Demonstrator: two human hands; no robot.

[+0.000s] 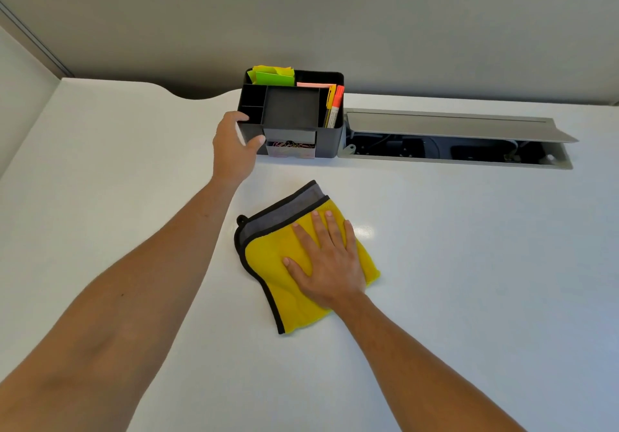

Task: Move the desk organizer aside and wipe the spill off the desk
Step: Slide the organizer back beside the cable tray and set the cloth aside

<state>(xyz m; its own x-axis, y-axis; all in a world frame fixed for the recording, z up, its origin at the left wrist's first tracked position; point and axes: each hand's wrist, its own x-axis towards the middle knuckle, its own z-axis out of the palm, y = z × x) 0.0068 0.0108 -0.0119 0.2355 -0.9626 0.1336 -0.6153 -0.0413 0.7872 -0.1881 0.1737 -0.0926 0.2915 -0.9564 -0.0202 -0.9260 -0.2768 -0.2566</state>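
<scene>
A black desk organizer stands at the back of the white desk, holding sticky notes, markers and paper clips. My left hand grips its left front corner, thumb on the front wall and fingers on the side. A folded yellow cloth with grey and black edging lies flat in the middle of the desk. My right hand presses flat on it, fingers spread. A small shiny wet patch shows on the desk just right of the cloth.
An open cable tray with a raised grey lid is set into the desk right of the organizer, close against it. A grey partition wall runs behind. The desk's back edge has a curved cut-out left of the organizer.
</scene>
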